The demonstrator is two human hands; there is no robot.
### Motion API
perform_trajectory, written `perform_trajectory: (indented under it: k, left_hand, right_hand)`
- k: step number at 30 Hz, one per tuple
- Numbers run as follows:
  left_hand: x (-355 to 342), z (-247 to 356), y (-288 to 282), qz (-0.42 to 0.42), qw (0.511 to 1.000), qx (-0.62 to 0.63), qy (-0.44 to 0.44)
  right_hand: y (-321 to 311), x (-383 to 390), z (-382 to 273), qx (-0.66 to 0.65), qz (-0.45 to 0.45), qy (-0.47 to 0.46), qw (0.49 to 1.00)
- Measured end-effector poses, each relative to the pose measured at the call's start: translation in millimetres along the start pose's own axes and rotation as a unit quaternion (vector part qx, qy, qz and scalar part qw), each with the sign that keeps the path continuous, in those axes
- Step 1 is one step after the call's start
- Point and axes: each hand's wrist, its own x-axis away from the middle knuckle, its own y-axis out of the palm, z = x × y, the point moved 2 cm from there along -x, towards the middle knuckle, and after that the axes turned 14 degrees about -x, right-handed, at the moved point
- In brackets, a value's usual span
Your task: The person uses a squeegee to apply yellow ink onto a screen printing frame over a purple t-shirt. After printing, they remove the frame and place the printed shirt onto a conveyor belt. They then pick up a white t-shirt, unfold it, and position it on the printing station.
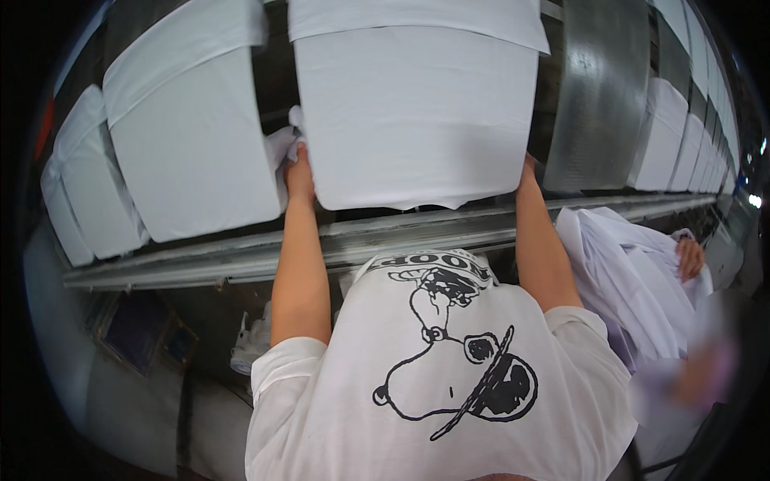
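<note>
In front of me, a white cloth (417, 112) lies smooth over a flat board with rounded near corners, its far part folded over in a band. At the board's left edge my left hand (300, 175) is closed on a bunched part of the white cloth, which bulges out beside it. Against the right edge is my right hand (526, 171); its fingers are hidden behind the board and the cloth. The cloth's near hem hangs slightly uneven below the board's front edge.
Another cloth-covered board (192, 144) stands to the left, and a bare grey metal board (597, 96) to the right. A metal rail (417, 236) runs along the near side. At the right, another person's hand (689, 258) is by a draped white cloth (622, 272).
</note>
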Motion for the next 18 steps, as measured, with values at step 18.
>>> perform_trajectory:
  k: [18]
  left_hand:
    - [233.3,113.9,14.3,0.101,0.756,-0.384,0.521]
  right_hand:
    - [45.9,138.0,-40.0,0.388,0.017,-0.553,0.737]
